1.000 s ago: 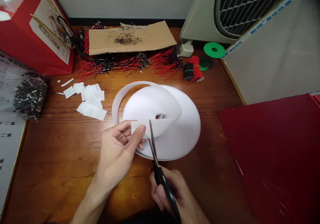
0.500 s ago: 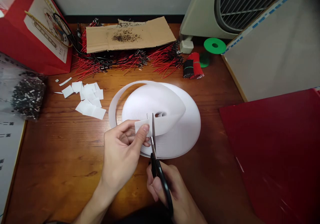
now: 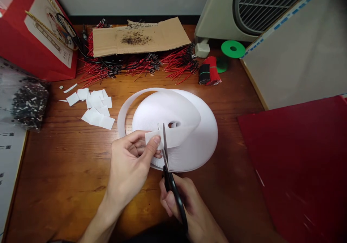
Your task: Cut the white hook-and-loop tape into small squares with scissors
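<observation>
A large roll of white strip tape (image 3: 195,149) lies flat on the wooden table, its loose band looping off the left side and across the top. My left hand (image 3: 132,167) pinches the free end of the white strip (image 3: 176,136) between thumb and fingers, just above the roll. My right hand (image 3: 187,203) grips black-handled scissors (image 3: 173,188). Their blades are parted and point away from me, with the strip between them, close to my left thumb. Several cut white pieces (image 3: 94,100) lie loosely heaped left of the roll.
A cardboard piece (image 3: 162,37) rests on bundles of red wires (image 3: 179,64) at the back. Black and red wire bundles (image 3: 213,71) and a green spool (image 3: 233,49) sit back right. A red paper bag (image 3: 63,64) and a bag of small parts (image 3: 31,103) stand left; a dark red panel (image 3: 295,156) lies right.
Both hands and the scissors have shifted very slightly left. The blades stay parted around the strip, and the cut pieces have not moved.
</observation>
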A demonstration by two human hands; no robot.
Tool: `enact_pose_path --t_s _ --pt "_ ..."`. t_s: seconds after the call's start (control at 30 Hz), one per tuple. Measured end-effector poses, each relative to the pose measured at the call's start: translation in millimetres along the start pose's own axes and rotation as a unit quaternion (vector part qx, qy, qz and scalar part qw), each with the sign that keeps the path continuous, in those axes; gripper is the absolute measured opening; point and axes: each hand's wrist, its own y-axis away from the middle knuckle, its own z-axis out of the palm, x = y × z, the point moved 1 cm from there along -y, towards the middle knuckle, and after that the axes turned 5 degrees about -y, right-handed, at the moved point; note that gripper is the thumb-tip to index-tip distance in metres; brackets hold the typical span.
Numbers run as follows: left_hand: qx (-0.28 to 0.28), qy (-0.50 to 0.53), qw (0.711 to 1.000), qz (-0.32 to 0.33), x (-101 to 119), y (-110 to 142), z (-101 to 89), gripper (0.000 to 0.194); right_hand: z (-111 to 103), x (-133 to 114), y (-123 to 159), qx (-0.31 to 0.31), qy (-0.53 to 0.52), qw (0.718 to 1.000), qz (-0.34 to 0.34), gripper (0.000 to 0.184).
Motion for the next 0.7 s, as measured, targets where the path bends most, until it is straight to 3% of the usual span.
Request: enact_pose_path --t_s 0.17,0.47,0.7 --pt "-0.006 -0.007 1.0 -0.012 1 -1 1.1 0.017 -1 7 -5 -0.025 0.017 0.999 -0.04 0.067" --pt "-0.03 0.016 0.999 -0.028 -1 0 0.4 0.02 7 0 -2 -0.003 -0.004 1.0 0.001 0.074" --pt "-0.039 0.025 0.999 -0.016 -5 -1 -1.0 0.015 10 -6 -5 -0.012 -0.003 1.0 -0.018 0.072"
